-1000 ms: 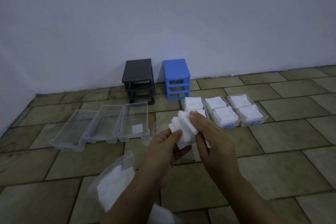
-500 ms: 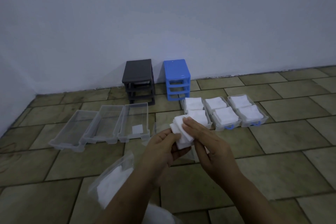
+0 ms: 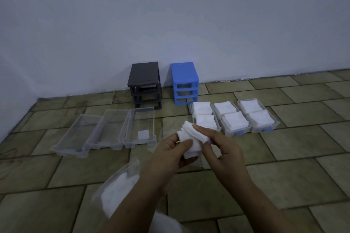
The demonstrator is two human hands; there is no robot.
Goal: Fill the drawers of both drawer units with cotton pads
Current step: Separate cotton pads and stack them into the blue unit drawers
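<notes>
Two hands meet at frame centre over the tiled floor (image 3: 284,185). Our left hand (image 3: 168,154) curls its thumb and fingers round a soft, fanned stack of white square cotton pads (image 3: 191,138); our right hand (image 3: 221,149) pinches the stack's top edge from the 3 o'clock side.

At 10 o'clock from the hands we note three clear plastic drawers (image 3: 108,130), rectangular and lying side by side; the one nearest the hands holds a single white pad (image 3: 143,134). At 1 o'clock, three more clear drawers (image 3: 234,117) are packed with white pad stacks, and two show blue handles.

At 12 o'clock, against the pale wall, stand the dark grey drawer unit (image 3: 144,83) and the glossy blue drawer unit (image 3: 184,83), both boxy with open slots.

At 7 o'clock lies a crinkled clear bag (image 3: 121,189) with white pads inside.
</notes>
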